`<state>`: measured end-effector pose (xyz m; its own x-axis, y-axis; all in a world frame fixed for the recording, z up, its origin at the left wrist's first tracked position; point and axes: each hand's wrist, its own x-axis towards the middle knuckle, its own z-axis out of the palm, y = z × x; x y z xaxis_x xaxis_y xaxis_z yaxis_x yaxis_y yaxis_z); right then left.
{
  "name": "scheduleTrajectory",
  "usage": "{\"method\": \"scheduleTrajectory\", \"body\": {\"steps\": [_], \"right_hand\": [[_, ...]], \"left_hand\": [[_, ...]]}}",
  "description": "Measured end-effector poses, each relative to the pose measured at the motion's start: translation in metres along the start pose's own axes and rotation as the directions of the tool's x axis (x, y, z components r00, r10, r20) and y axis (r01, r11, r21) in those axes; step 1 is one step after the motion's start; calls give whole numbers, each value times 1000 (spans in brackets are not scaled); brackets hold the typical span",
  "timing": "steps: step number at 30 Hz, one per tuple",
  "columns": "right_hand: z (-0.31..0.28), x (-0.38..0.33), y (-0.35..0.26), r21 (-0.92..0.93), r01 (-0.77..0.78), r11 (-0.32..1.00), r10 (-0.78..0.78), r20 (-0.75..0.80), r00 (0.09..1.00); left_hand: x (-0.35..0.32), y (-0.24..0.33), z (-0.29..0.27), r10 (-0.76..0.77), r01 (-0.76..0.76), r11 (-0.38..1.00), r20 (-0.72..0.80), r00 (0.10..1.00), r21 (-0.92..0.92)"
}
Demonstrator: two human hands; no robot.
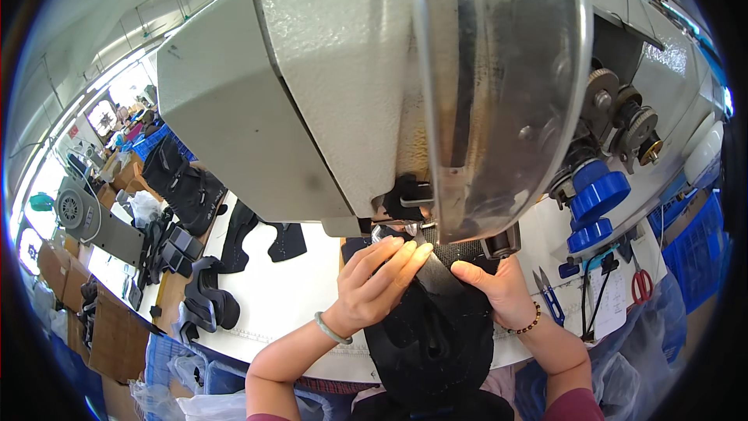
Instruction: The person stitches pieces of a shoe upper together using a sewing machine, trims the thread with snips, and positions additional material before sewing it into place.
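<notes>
Two hands of mine are at the black piece (397, 343), which runs from under the head of the sewing machine (312, 86) down over the middle of the table's (284, 316) front edge towards my lap. My left hand (372, 282) has its fingers side by side, their tips down on the dark strap (441, 279) just beside the metal parts under the head; its thumb is hidden, so I cannot tell whether it pinches. My right hand (500, 290) lays its thumb on the piece's right side, the other fingers mostly out of sight, so I cannot tell how firmly it grips.

I judge the step in hand to be lining up or feeding the strap for stitching. The next move seems to call for holding the strap flat with the left fingertips, well short of the needle, while the right hand steers the piece's bulk.

Curved pieces (207, 296) lie stacked near the table's left front corner. Blue snips (550, 296) lie right of my right hand, red scissors (642, 284) near the right edge.
</notes>
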<state>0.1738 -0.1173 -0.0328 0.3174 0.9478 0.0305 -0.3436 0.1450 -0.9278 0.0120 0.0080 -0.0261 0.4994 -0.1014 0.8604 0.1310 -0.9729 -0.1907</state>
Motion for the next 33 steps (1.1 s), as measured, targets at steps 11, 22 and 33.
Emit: {"method": "scheduleTrajectory", "body": {"steps": [11, 22, 33], "right_hand": [[13, -8, 9, -68, 117, 991, -116, 28, 993], [8, -9, 18, -94, 94, 991, -86, 90, 992], [10, -9, 22, -74, 84, 994, -75, 119, 990]], "left_hand": [[0, -14, -2, 145, -146, 988, -24, 989, -52], [6, -19, -8, 227, -228, 974, -30, 973, -18], [2, -25, -3, 205, -206, 978, -38, 978, -33]]}}
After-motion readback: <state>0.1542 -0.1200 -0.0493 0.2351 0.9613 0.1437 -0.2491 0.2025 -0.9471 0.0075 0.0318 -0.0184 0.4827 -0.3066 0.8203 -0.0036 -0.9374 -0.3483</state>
